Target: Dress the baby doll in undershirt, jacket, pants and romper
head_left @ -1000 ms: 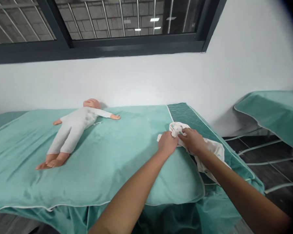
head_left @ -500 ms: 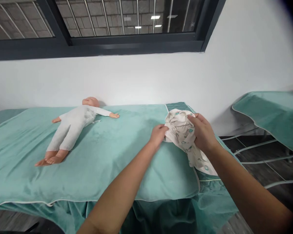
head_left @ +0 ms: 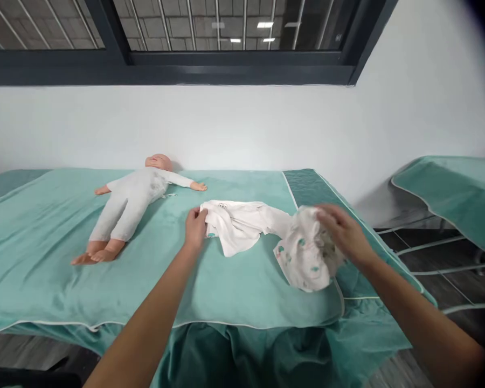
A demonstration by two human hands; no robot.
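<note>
A white baby garment (head_left: 242, 223) with small printed figures stretches between my two hands above the teal bed cover (head_left: 226, 296). My left hand (head_left: 196, 227) pinches its left end, where the cloth looks plain white and a small label shows. At the other end, my right hand (head_left: 343, 229) grips a bunched, printed part, slightly blurred; its fingertips are partly hidden. A baby doll (head_left: 135, 188) in a white long-sleeved body suit lies on its back to the left of my left hand, arms spread and feet bare.
Behind the bed rises a white wall (head_left: 226, 124) with a dark-framed window (head_left: 242, 67) and metal bars outside. To the right, beyond a gap with pale metal rails (head_left: 440, 242) over a dark floor, stands another teal-covered surface (head_left: 452, 188).
My left hand has moved left, drawing the bundled garment out sideways. My right hand still grips the other end. The camera has shifted slightly; the doll lies as before.
</note>
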